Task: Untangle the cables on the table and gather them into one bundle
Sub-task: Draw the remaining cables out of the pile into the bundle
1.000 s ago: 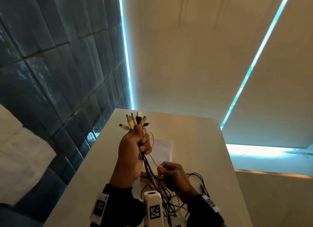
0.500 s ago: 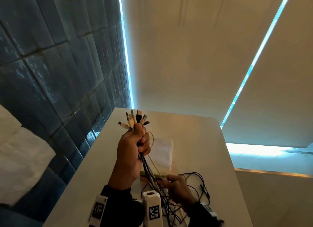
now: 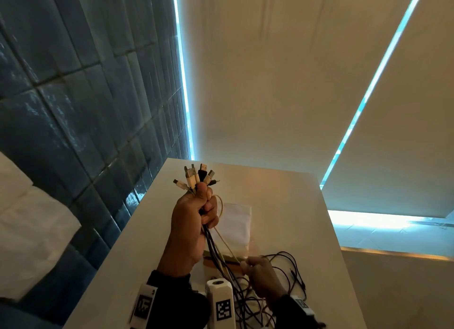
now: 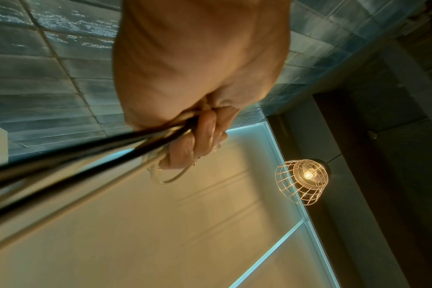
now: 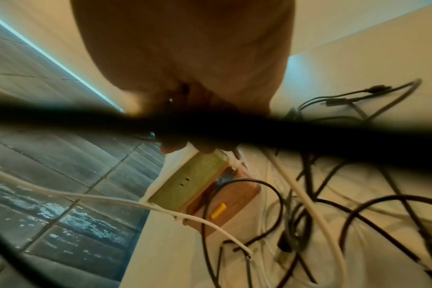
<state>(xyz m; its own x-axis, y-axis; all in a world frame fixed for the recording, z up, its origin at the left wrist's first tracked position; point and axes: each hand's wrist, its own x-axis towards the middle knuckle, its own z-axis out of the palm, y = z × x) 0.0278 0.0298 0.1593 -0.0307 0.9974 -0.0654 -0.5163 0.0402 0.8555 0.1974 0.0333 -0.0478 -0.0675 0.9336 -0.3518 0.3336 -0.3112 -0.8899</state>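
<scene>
My left hand is raised above the table and grips a bundle of black and white cables in its fist. Their plug ends fan out above the thumb. In the left wrist view the fingers curl round the strands, which run down to the left. Lower down, my right hand holds the same strands between curled fingers near the table. The right wrist view shows its fingers behind a blurred black cable. Loose black cable loops lie tangled on the table to the right.
The white table ends near a dark tiled wall on the left. A white sheet lies behind the hands. A green block rests on a wooden block under the cables. A caged lamp hangs overhead.
My right hand has slid down along the strands toward the table and the near edge. The left hand keeps the bundle raised in about the same place.
</scene>
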